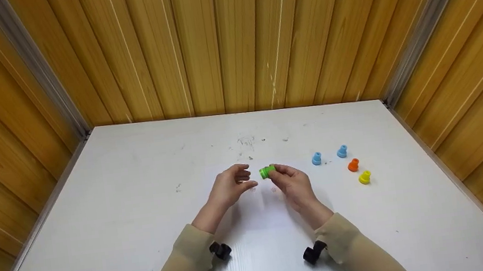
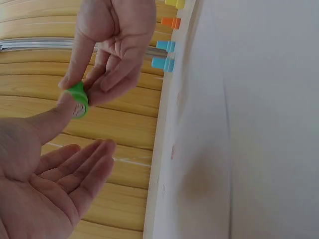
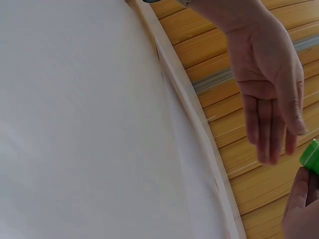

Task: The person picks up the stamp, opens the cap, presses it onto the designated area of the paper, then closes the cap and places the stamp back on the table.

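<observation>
Between thumb and fingers, my right hand (image 1: 295, 188) pinches a small green stamp (image 1: 266, 172) above the table. Its round end points towards my left hand (image 1: 228, 187); in the left wrist view the green stamp (image 2: 77, 91) shows a pale patterned face. The left hand is raised beside it, fingers extended and thumb apart, holding nothing. A slight gap separates it from the stamp in the head view. Under the hands lies white paper (image 1: 261, 218) with faint red marks (image 1: 274, 190).
To the right stand a light blue stamp (image 1: 316, 159), another blue stamp (image 1: 342, 151), an orange stamp (image 1: 353, 165) and a yellow stamp (image 1: 365, 178). Wood-patterned walls (image 1: 230, 40) enclose the white table (image 1: 96, 227). Dark scuffs (image 1: 246, 141) mark its far part.
</observation>
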`<state>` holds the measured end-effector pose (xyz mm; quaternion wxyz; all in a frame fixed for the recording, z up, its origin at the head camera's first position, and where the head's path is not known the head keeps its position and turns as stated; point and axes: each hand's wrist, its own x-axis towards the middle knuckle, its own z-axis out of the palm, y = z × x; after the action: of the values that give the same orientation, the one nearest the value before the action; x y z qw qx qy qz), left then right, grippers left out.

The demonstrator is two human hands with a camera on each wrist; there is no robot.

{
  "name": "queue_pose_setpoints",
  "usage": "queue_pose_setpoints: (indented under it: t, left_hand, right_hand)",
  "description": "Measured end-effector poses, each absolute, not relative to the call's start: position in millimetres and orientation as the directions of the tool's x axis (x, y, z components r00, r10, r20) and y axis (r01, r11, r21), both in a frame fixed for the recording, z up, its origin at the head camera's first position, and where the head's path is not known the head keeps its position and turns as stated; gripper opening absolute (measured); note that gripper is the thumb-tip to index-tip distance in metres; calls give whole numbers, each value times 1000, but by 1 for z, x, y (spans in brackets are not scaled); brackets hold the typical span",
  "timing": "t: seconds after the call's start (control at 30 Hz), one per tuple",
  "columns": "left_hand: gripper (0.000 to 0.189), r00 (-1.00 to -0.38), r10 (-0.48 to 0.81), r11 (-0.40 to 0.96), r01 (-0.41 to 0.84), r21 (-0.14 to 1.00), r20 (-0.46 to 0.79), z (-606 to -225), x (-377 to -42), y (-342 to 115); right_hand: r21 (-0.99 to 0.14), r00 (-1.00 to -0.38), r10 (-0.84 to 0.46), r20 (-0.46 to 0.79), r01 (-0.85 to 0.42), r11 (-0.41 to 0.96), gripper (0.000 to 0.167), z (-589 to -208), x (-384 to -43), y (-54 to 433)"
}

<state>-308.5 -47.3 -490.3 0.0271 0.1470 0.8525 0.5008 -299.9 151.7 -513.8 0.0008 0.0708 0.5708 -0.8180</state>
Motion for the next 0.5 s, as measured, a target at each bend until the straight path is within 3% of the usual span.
queue_pose_setpoints:
  t: [0.23, 0.37, 0.5]
  left_hand:
    - [69, -969, 218, 800, 110, 590, -114, -493, -318, -63]
    - [88, -952, 246, 870, 134, 475, -182, -498, -318, -69]
    - [98, -944, 259, 884, 147, 444, -203, -502, -315, -71]
  right_hand:
    - [-980, -990, 104, -97, 77, -182, 28, -504, -296, 196]
    - [-997, -991, 116, -73, 70, -27, 35, -499, -288, 231]
    - [-992, -989, 140, -41, 56, 109, 38, -493, -277, 264]
